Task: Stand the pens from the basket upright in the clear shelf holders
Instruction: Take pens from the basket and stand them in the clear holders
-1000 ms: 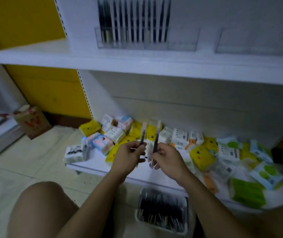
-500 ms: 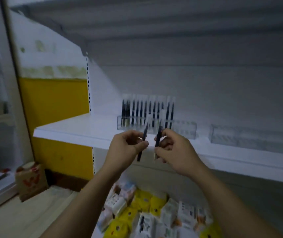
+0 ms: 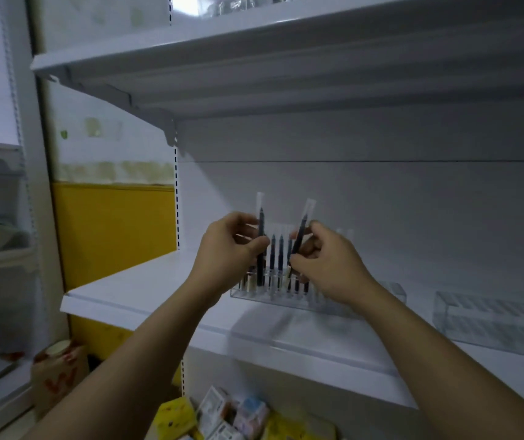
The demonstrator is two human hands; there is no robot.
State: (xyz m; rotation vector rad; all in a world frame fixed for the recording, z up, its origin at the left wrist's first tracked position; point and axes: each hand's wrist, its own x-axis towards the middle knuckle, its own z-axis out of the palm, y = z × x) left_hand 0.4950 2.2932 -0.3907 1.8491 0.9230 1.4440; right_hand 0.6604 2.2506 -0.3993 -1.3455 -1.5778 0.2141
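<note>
A slim dark pen in a clear plastic sleeve (image 3: 261, 226) is standing nearly upright in the left hand (image 3: 232, 246), whose thumb and fingers are pinching it around the middle. Its lower end is reaching down to the clear plastic shelf holder (image 3: 273, 298), though I cannot tell whether it is sitting in a slot. A second sleeved dark pen (image 3: 302, 233) is leaning to the right in the right hand (image 3: 327, 268), whose curled fingers are gripping its lower half just above the same holder. Between the two hands, a row of dark pens (image 3: 276, 254) is standing upright in the holder's slots. The holder is resting on the white metal shelf (image 3: 159, 290). Another clear holder (image 3: 492, 322) is sitting further right on it, apart from the first. A white upper shelf (image 3: 254, 58) is hanging overhead. Below, small colourful packets (image 3: 222, 417) are lying on a lower level, and a yellow wall panel (image 3: 114, 233) is showing at the left.
</note>
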